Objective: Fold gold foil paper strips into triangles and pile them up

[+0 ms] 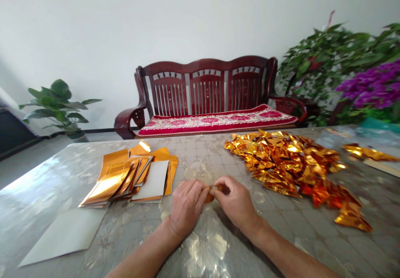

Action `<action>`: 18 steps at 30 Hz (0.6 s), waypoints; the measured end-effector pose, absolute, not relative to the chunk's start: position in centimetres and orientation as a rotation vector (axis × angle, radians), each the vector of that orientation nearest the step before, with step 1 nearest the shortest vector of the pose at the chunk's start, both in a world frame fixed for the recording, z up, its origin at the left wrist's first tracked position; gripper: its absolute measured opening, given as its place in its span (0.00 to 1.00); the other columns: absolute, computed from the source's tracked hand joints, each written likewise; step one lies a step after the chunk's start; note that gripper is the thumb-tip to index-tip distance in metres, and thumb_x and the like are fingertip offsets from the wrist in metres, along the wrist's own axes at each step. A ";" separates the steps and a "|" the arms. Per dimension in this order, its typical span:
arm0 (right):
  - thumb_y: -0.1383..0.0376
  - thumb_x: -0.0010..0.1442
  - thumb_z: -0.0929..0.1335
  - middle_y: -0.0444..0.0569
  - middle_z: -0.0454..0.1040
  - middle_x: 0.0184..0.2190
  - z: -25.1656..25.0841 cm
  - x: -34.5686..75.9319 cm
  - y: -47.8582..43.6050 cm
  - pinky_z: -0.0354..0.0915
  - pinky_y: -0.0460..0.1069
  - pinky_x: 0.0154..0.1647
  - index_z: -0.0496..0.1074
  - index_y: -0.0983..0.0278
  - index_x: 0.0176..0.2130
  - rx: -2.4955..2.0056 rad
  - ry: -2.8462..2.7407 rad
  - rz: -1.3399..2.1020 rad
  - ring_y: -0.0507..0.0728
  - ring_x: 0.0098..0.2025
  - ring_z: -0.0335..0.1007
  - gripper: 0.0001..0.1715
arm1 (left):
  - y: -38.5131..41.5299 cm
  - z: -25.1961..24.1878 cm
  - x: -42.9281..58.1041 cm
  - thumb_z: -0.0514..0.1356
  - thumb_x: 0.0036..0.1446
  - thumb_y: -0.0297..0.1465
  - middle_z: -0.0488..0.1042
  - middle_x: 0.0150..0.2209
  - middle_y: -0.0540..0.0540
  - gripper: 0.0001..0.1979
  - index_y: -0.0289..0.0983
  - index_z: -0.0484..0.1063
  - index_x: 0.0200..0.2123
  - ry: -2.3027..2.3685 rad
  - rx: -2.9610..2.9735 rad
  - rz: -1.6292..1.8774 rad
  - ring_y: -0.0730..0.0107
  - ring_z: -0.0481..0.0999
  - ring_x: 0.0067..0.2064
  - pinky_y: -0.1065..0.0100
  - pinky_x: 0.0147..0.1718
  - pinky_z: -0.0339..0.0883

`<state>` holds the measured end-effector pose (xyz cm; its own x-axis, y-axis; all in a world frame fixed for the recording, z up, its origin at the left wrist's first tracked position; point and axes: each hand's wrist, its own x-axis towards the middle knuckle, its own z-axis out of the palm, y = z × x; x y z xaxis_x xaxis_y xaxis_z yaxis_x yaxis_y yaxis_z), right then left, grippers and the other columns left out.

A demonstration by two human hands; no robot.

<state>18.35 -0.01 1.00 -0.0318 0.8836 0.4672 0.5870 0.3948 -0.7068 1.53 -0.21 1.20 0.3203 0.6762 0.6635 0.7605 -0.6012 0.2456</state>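
Note:
A small piece of orange-gold foil paper [208, 197] is pinched between my two hands above the middle of the table. My left hand [188, 203] is closed on its left side and covers much of it. On the other side, the thumb and fingertips of my right hand [235, 201] pinch it. Left of my hands lies a loose stack of gold foil sheets [114, 178], with a white-backed sheet [153, 180] on its right part. A big heap of folded gold foil pieces [287, 159] spreads out to the right.
One pale sheet [65, 232] lies flat at the table's left front. The patterned table [125, 244] has clear plastic [336, 136] at its back right. Beyond stand a dark red wooden bench [208, 90], a potted plant [61, 107] and purple flowers [371, 86].

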 end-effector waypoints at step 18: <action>0.60 0.55 0.68 0.45 0.75 0.25 1.0 19.2 1.1 0.65 0.47 0.31 0.73 0.64 0.30 -1.211 -1.435 0.821 0.55 0.28 0.70 0.09 | -0.3 1.2 1.4 0.53 0.67 0.34 0.79 0.39 0.45 0.12 0.40 0.75 0.45 -1.406 -2.573 -1.236 0.65 0.76 0.40 0.64 0.42 0.67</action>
